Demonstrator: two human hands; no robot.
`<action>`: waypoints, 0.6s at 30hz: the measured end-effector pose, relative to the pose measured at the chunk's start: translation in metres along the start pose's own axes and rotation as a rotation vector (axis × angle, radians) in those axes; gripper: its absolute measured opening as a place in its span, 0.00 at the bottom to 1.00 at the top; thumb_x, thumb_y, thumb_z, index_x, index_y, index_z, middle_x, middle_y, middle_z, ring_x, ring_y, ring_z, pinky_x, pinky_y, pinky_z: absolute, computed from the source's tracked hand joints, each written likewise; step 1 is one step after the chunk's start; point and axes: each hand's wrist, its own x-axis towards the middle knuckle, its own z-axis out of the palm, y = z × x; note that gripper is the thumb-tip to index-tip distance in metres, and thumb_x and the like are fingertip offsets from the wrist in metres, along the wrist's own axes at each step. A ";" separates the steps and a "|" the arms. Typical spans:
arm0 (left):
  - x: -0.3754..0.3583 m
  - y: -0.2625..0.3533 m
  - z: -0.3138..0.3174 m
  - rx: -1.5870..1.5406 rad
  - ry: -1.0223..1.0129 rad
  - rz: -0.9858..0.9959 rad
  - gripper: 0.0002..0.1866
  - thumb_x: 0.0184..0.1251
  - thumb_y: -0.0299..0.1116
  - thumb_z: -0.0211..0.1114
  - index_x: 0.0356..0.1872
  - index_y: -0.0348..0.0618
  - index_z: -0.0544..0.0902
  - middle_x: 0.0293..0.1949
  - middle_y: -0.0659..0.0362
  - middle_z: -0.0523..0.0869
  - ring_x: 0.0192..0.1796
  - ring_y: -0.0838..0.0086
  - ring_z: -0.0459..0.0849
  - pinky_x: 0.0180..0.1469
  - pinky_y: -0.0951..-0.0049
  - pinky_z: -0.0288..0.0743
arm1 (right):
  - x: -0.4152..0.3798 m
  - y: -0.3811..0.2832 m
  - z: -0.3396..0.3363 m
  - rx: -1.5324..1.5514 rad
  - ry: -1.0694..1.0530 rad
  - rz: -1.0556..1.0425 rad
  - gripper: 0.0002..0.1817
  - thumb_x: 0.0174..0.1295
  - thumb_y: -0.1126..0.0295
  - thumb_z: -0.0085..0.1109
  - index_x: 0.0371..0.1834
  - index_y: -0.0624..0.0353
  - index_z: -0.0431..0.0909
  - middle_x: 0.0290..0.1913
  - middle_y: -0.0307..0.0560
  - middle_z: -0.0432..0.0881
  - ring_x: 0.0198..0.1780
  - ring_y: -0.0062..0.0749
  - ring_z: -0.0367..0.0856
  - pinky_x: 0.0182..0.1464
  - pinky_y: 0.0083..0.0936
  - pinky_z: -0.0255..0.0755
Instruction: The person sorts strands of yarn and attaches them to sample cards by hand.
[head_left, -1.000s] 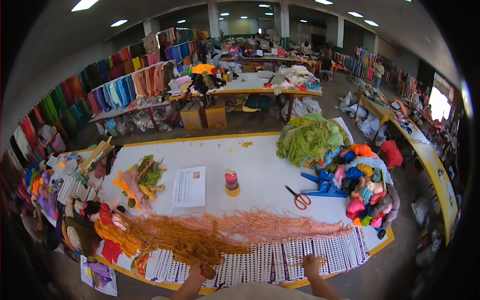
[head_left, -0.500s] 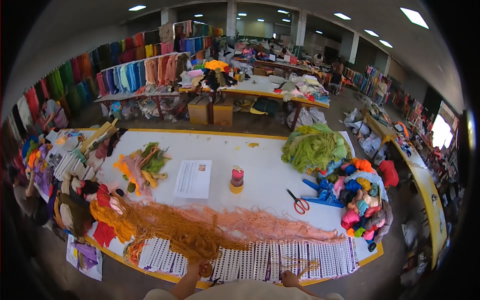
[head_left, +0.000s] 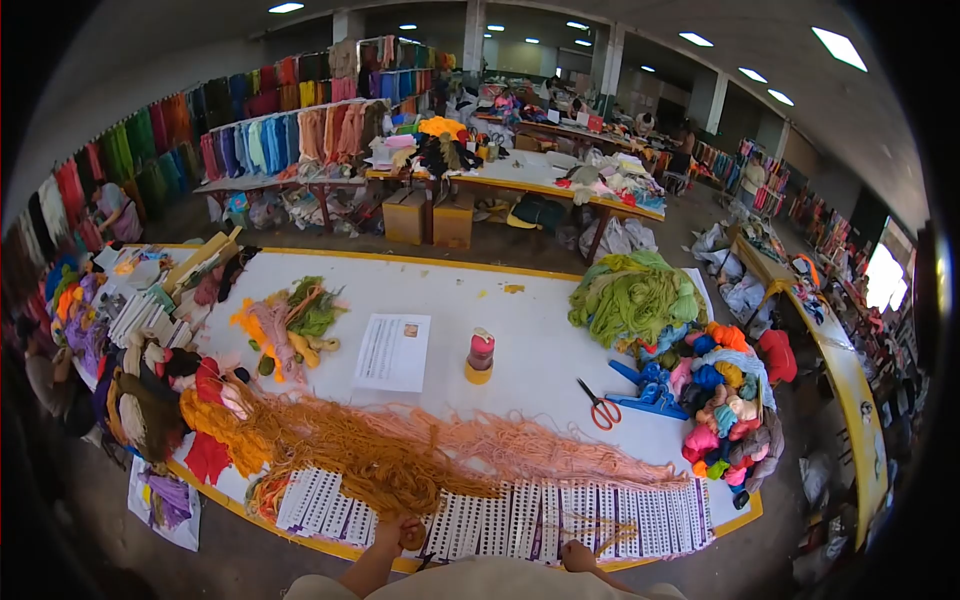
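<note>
At the near table edge, my left hand [head_left: 402,532] is closed on a small bunch of golden-brown yarn [head_left: 385,475], just below the big loose heap of it. My right hand [head_left: 577,556] is a fist over the card row; what it holds, if anything, is hidden. A few thin brown strands [head_left: 610,532] lie beside it. White cards with rows of dark holes [head_left: 490,520] line the table's front. Pink yarn [head_left: 560,452] stretches to the right behind them. A dark pointed object [head_left: 427,562], partly hidden, is near my left hand.
Red-handled scissors [head_left: 603,410], a blue plastic tool [head_left: 650,390], a yarn cone [head_left: 480,357] and a printed sheet [head_left: 394,352] lie on the white table [head_left: 520,310]. Green yarn [head_left: 635,300] and coloured balls [head_left: 735,400] are piled right. A person [head_left: 45,375] is at far left.
The view has shifted slightly, so the table appears a little displaced. Both hands keep almost the same place and closed shape; the yarn looks unchanged.
</note>
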 end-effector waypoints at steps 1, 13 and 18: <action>0.002 0.000 -0.001 0.000 0.000 0.000 0.10 0.70 0.33 0.58 0.47 0.38 0.75 0.33 0.53 0.85 0.28 0.71 0.82 0.25 0.75 0.74 | 0.000 -0.001 -0.001 0.000 0.000 0.000 0.18 0.64 0.55 0.45 0.40 0.58 0.76 0.36 0.63 0.83 0.40 0.61 0.81 0.45 0.52 0.74; 0.007 -0.001 -0.003 0.048 0.021 -0.031 0.10 0.73 0.33 0.54 0.46 0.37 0.75 0.34 0.53 0.86 0.28 0.72 0.82 0.26 0.75 0.74 | 0.001 -0.001 -0.001 -0.004 -0.028 0.021 0.18 0.64 0.54 0.45 0.43 0.57 0.76 0.37 0.62 0.83 0.41 0.60 0.82 0.44 0.50 0.75; 0.001 0.001 0.001 0.093 0.040 -0.004 0.10 0.74 0.33 0.53 0.47 0.37 0.75 0.34 0.53 0.86 0.29 0.72 0.82 0.26 0.75 0.75 | 0.001 0.001 0.001 -0.002 -0.014 0.002 0.18 0.65 0.55 0.44 0.42 0.58 0.76 0.37 0.63 0.83 0.41 0.61 0.81 0.44 0.51 0.74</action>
